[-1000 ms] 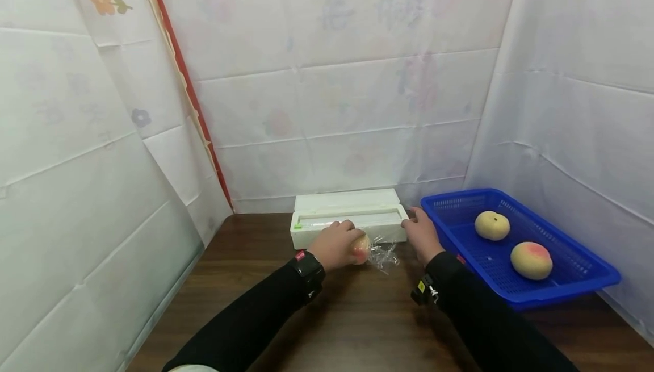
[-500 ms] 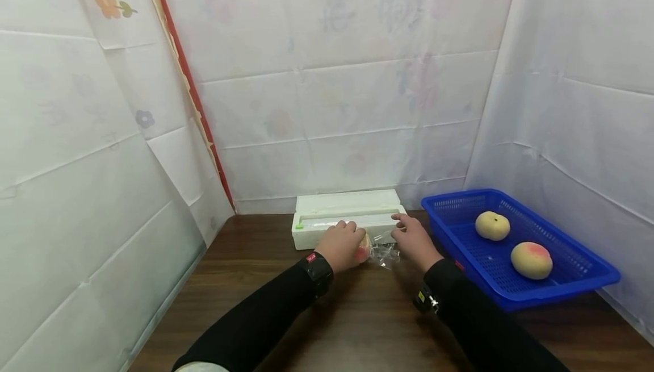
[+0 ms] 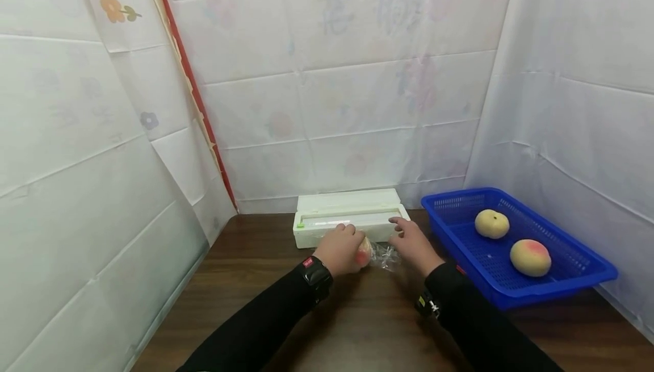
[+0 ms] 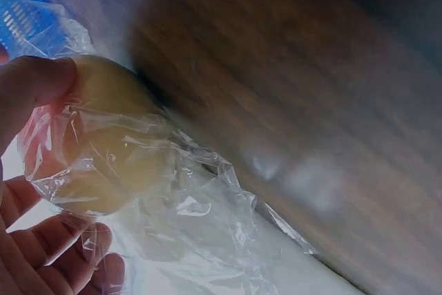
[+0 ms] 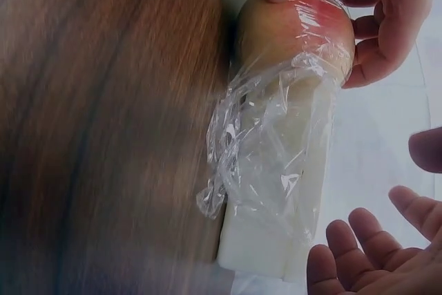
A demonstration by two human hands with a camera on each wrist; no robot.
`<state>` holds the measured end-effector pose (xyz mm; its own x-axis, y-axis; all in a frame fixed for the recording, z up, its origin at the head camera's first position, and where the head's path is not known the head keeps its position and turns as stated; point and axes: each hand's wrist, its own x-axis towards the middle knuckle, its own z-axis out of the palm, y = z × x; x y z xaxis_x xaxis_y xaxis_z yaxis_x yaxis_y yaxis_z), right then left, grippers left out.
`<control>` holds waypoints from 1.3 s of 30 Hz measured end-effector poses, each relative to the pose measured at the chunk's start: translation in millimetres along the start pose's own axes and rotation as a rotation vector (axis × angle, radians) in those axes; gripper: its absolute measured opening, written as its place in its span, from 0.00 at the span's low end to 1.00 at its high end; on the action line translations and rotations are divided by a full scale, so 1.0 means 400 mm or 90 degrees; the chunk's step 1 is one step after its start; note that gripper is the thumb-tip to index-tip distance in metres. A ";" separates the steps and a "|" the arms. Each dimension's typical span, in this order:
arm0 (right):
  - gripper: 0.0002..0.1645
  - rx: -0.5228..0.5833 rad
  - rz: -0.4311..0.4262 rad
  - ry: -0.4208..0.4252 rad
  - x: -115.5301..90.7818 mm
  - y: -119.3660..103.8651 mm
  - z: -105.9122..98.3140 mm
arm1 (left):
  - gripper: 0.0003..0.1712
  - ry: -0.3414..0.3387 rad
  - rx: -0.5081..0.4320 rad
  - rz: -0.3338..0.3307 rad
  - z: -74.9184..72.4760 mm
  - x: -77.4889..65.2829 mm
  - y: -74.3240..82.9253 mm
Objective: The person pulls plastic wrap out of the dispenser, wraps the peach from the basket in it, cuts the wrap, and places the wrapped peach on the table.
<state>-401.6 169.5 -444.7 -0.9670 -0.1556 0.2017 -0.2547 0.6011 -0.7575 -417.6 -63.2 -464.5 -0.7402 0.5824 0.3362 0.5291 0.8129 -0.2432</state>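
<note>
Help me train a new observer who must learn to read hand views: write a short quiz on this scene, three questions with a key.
1. Count: how many loose fruits lie in the blue basket?

2. Choose: what does the left grip hold?
a) the blue basket's rim
b) a fruit with clear film on it
c) nothing at all

3. True or false: the right grip holds nothing.

Key:
1. Two.
2. b; both wrist views show the thumb and fingers on the filmed fruit.
3. True; in the right wrist view its fingers are spread with nothing between them.
</note>
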 end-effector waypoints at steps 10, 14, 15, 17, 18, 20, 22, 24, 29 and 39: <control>0.33 0.009 -0.041 -0.020 -0.041 -0.018 0.042 | 0.42 -0.025 -0.081 -0.025 -0.034 -0.028 0.014; 0.32 0.003 -0.052 -0.016 -0.053 -0.019 0.058 | 0.42 -0.025 -0.082 -0.018 -0.045 -0.034 0.016; 0.31 -0.003 -0.062 -0.015 -0.056 -0.017 0.062 | 0.43 -0.023 -0.085 -0.016 -0.046 -0.036 0.017; 0.30 -0.007 -0.081 -0.017 -0.061 -0.016 0.071 | 0.42 -0.022 -0.096 -0.015 -0.046 -0.039 0.019; 0.29 -0.002 -0.090 -0.021 -0.065 -0.016 0.076 | 0.42 -0.023 -0.105 -0.017 -0.045 -0.040 0.020; 0.28 0.008 -0.104 -0.027 -0.071 -0.014 0.086 | 0.40 -0.024 -0.131 -0.025 -0.042 -0.043 0.020; 0.28 0.028 -0.100 -0.036 -0.079 -0.015 0.095 | 0.39 -0.025 -0.161 -0.033 -0.040 -0.047 0.019; 0.31 0.044 -0.085 -0.041 -0.086 -0.015 0.103 | 0.39 -0.026 -0.190 -0.037 -0.039 -0.049 0.019; 0.34 0.063 -0.038 -0.058 -0.098 -0.010 0.125 | 0.37 -0.043 -0.243 -0.036 -0.035 -0.057 0.021; 0.31 0.087 -0.074 -0.055 -0.103 -0.001 0.141 | 0.34 -0.129 -0.466 -0.104 -0.060 -0.086 0.008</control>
<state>-361.8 131.6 -487.9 -0.9261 -0.2881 0.2437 -0.3577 0.4642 -0.8103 -380.4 -80.5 -455.2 -0.8565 0.5006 0.1255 0.4937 0.7239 0.4819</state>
